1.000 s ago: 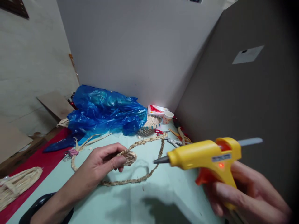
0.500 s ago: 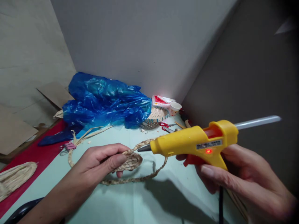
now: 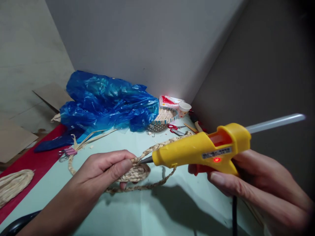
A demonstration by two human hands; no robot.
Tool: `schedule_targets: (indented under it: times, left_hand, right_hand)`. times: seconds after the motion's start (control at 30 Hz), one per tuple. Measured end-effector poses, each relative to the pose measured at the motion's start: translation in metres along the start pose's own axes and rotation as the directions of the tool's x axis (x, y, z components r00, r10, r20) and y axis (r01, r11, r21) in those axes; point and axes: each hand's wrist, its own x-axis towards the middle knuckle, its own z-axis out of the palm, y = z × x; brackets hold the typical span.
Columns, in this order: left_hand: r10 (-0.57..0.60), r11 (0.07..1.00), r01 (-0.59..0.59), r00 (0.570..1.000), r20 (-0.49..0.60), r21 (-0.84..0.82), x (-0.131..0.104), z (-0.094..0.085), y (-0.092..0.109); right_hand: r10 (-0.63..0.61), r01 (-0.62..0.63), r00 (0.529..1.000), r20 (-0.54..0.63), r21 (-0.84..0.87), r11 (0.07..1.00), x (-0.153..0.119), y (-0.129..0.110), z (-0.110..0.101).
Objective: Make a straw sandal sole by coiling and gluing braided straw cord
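Note:
My left hand [image 3: 108, 170] pinches a coiled braid [image 3: 136, 173] of straw-coloured fibre between thumb and fingers. From the coil a loose length of braid [image 3: 157, 186] loops around over the table. Wrapped around the handle of a yellow hot glue gun [image 3: 182, 150] is my right hand [image 3: 258, 190], its fingers by the red trigger. The gun's dark nozzle points left and meets the braid at the coil's upper edge, close to my left thumb. A red light glows on the gun's side, and a clear glue stick [image 3: 275, 123] sticks out of its back.
A pink binder clip [image 3: 70, 151] grips the braid's end at the left. Behind are a blue plastic bag [image 3: 110, 101], a basket [image 3: 166, 115], a paper cup [image 3: 184, 109] and red-handled scissors [image 3: 173, 126]. A fibre bundle [image 3: 16, 185] lies on the red strip at left.
The glue gun has moved slightly left, bringing its nozzle from just beside the coil to the braid at its edge. My left hand keeps its pinch on the coil.

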Motion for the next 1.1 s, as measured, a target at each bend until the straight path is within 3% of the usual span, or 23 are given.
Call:
schedule_targets:
  times: [0.23,0.37,0.63,0.9,1.1]
  left_hand:
    - [0.085,0.991,-0.086,0.996,0.018,0.1,0.001,-0.004,-0.007]
    - [0.109,0.982,-0.11,0.994,0.017,0.152,-0.001,-0.006,-0.007]
    - [0.189,0.953,-0.185,0.982,0.006,0.241,-0.002,-0.006,-0.008]
    - [0.248,0.925,-0.246,0.968,0.033,0.288,-0.004,-0.007,-0.005]
    - [0.28,0.886,-0.249,0.96,-0.024,0.392,-0.003,-0.01,-0.008]
  right_hand:
    - [-0.029,0.027,0.999,-0.018,-0.092,0.995,-0.004,0.002,-0.002]
    - [-0.105,0.096,0.993,-0.049,-0.17,0.981,-0.008,0.007,-0.004]
    - [-0.208,0.199,0.978,0.006,-0.31,0.93,-0.007,0.001,-0.006]
    - [-0.245,0.238,0.969,0.022,-0.335,0.912,-0.008,0.002,-0.008]
    - [-0.255,0.257,0.965,0.053,-0.353,0.9,-0.009,-0.001,-0.011]
